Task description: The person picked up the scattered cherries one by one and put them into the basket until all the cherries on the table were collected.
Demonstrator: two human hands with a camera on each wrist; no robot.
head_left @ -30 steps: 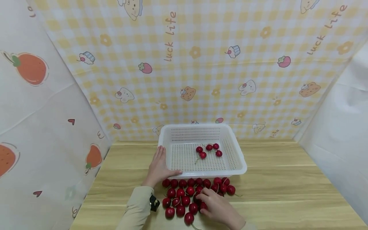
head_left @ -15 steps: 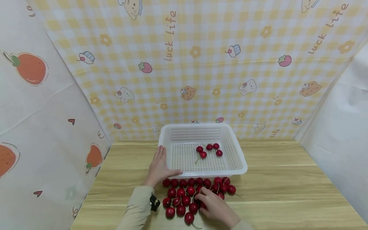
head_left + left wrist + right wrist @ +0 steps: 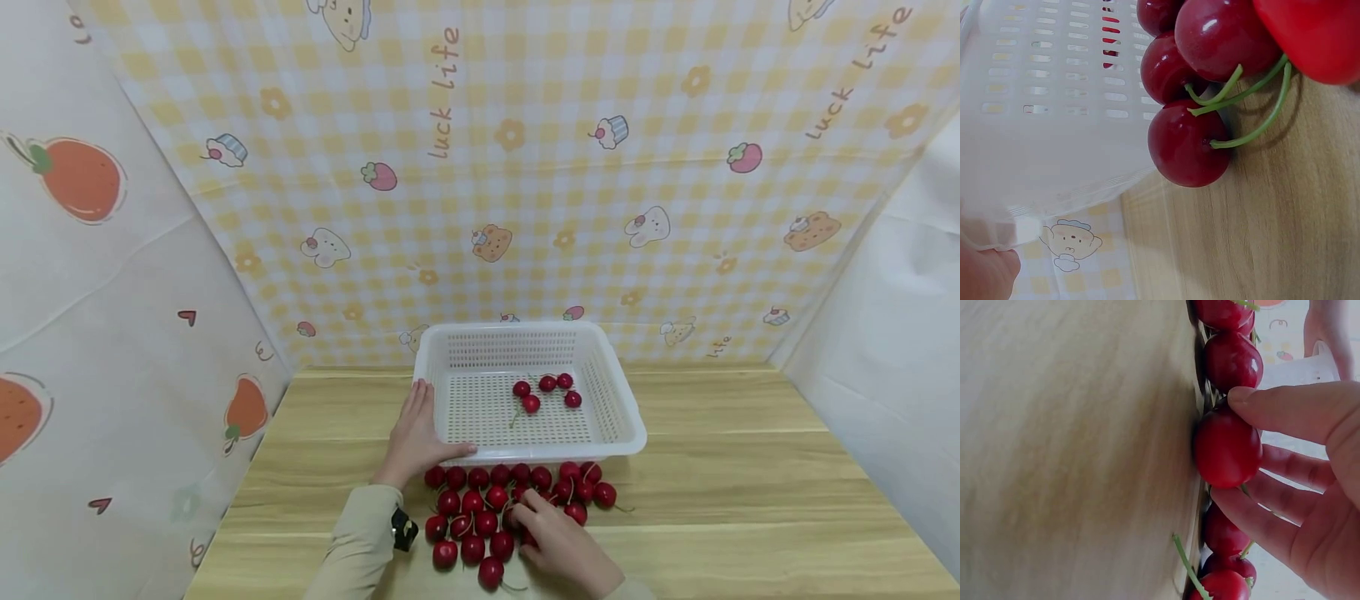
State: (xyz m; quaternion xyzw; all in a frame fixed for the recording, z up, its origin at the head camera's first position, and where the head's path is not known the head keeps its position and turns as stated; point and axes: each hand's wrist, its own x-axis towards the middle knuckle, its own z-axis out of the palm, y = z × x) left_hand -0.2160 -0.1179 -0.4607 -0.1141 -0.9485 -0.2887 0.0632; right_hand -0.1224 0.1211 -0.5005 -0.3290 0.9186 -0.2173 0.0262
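A white plastic basket point(image 3: 525, 454) with slotted walls stands at the back of the table. My left hand point(image 3: 412, 433) holds its near left corner, thumb along the front rim and fingers at the left side. Inside the basket lie several cherries point(image 3: 531, 404). In front of it, many dark red cherries point(image 3: 472, 502) with green stems are spread in loose rows. Among these, at the right of the group, my right hand point(image 3: 558, 533) has thumb and fingers around a cherry point(image 3: 1227, 450), seen close in the right wrist view. That cherry is mostly hidden in the head view.
The light wooden table point(image 3: 750, 500) extends to both sides of the basket. A yellow checked cloth point(image 3: 525, 208) hangs right behind it. White cloths point(image 3: 135, 292) close off the left and right sides. A dark device point(image 3: 403, 529) sits on the left wrist.
The right hand has shifted slightly within the pile, and the nearest cherries beside it have nudged a little to the left. The left hand and basket stay put.
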